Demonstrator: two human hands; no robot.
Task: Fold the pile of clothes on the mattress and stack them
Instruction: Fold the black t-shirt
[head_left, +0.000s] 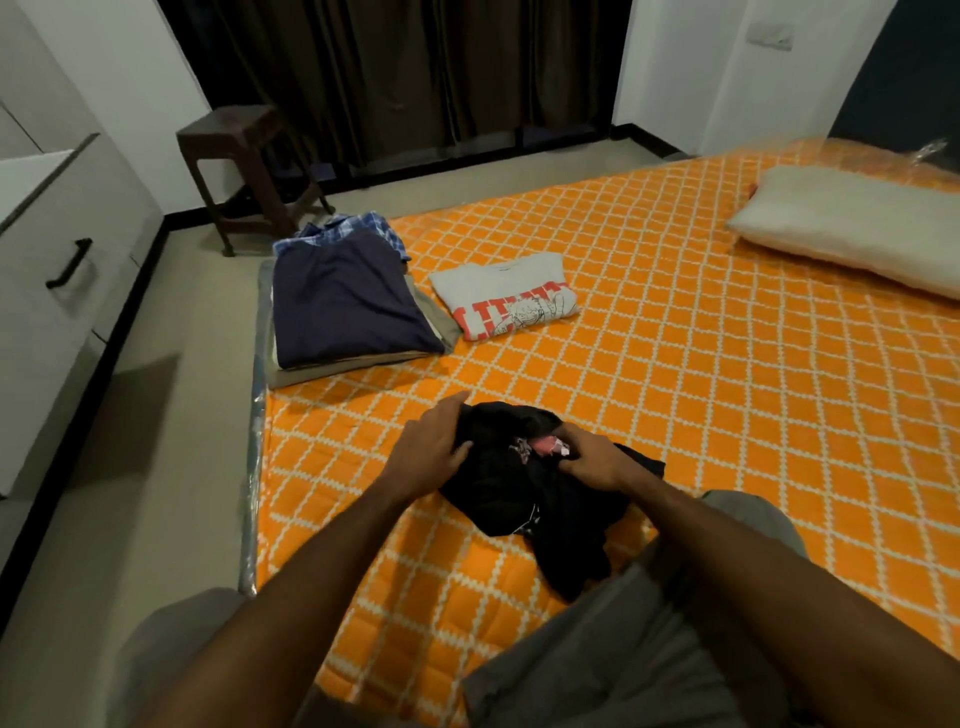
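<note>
Clothes: black shirt (524, 488) bunched on the orange mattress (701, 364), both hands gripping it, left (434, 447) and right (597, 460). Folded stack (348, 301) and grey tee (506, 301) behind it; red print unreadable. Pillow (852, 228), stool (244, 166), dark curtains (415, 67) farther back.

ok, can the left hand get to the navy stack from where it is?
Probably yes. The left hand grips the black garment, and only bare mattress lies between it and the navy stack; it would have to let go first.
</note>
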